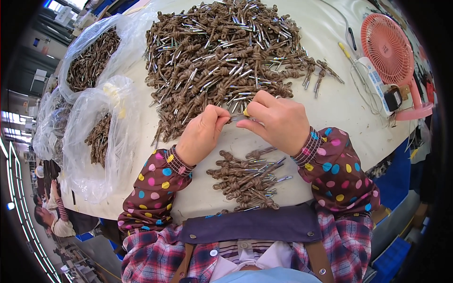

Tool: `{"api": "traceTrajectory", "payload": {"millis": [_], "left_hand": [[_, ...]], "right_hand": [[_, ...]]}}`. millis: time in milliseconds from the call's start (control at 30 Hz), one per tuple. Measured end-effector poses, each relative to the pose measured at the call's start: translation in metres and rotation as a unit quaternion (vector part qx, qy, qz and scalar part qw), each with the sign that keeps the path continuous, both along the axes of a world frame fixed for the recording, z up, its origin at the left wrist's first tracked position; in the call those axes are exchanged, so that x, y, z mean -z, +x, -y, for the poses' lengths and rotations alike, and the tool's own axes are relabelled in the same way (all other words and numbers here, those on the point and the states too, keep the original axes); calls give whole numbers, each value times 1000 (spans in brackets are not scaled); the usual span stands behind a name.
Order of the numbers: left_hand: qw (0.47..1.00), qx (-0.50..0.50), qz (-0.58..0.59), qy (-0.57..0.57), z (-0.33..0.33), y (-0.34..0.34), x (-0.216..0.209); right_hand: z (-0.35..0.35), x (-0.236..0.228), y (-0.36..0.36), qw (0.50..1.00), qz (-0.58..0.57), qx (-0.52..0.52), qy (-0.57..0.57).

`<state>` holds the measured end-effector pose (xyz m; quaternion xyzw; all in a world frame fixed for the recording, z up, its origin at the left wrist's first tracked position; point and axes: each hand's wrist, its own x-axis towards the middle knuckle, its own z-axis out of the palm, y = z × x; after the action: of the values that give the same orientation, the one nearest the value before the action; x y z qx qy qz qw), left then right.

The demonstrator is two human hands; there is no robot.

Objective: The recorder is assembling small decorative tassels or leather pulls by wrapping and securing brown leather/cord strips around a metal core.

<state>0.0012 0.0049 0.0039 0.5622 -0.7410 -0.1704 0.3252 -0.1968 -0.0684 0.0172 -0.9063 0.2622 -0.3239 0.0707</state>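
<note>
My left hand (202,131) is closed in a pinch on the end of a brown shoelace (229,120), mostly hidden by the fingers. Facing it, my right hand (279,121) is closed round a small tool with a yellow part (246,112) and a thin greyish blade. Its kind is largely covered by the fingers. The blade meets the lace between both hands. Beyond them rises a large heap of knotted brown shoelaces (217,52) with shiny silver tips. A smaller pile of knotted laces (247,181) lies between my forearms, near the table's front edge.
Clear plastic bags (80,162) with more brown laces stand at the left. To the right are a pink fan (388,49), a white power strip (373,78) with cables, and a yellow-handled screwdriver (344,50). Other people (52,219) sit at the far left.
</note>
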Motion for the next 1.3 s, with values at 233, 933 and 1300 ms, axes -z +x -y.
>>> {"api": "traceTrajectory", "payload": {"millis": [233, 933, 1300], "left_hand": [[1000, 9, -2, -11, 0, 1, 2], [1000, 1, -10, -8, -4, 0, 12], [986, -19, -18, -162, 5, 13, 3]], "right_hand": [[0, -1, -1, 1000, -3, -7, 6], [5, -3, -4, 999, -21, -46, 2], [10, -4, -5, 906, 65, -61, 414]]}}
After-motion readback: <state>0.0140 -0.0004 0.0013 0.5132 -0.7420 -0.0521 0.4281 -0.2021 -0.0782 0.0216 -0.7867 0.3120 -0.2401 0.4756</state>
